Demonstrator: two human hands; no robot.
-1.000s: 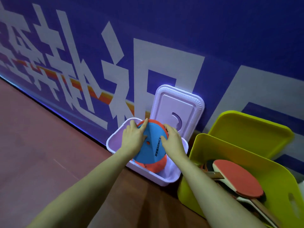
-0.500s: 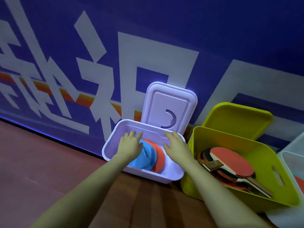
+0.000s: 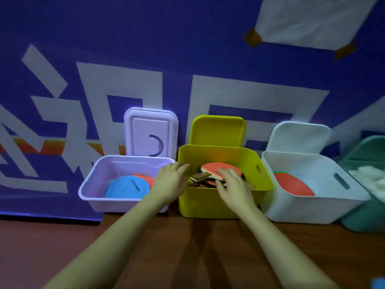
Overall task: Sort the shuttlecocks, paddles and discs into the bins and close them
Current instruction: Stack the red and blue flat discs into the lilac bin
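Note:
A lilac bin (image 3: 98, 180) on the left holds a blue disc (image 3: 127, 187) lying over an orange one (image 3: 146, 178); its lid (image 3: 151, 132) leans on the wall behind. The yellow bin (image 3: 218, 203) in the middle holds paddles, the top one red-faced (image 3: 216, 168), with its lid (image 3: 217, 130) upright behind. My left hand (image 3: 169, 180) hovers with fingers spread over the gap between the lilac and yellow bins, holding nothing. My right hand (image 3: 234, 185) reaches into the yellow bin, fingers loose beside the paddles. A white bin (image 3: 325, 201) holds an orange disc (image 3: 293, 184).
A teal bin (image 3: 366, 215) at the far right holds white shuttlecocks (image 3: 368, 176). A white lid (image 3: 300, 136) leans behind the white bin. All bins stand against a blue wall with white lettering. Brown floor lies in front. A blue object (image 3: 378, 285) shows at the bottom right corner.
Both hands let the blue disc down into the lilac bin and moved right toward the yellow bin. The view swung right, bringing the white and teal bins into sight.

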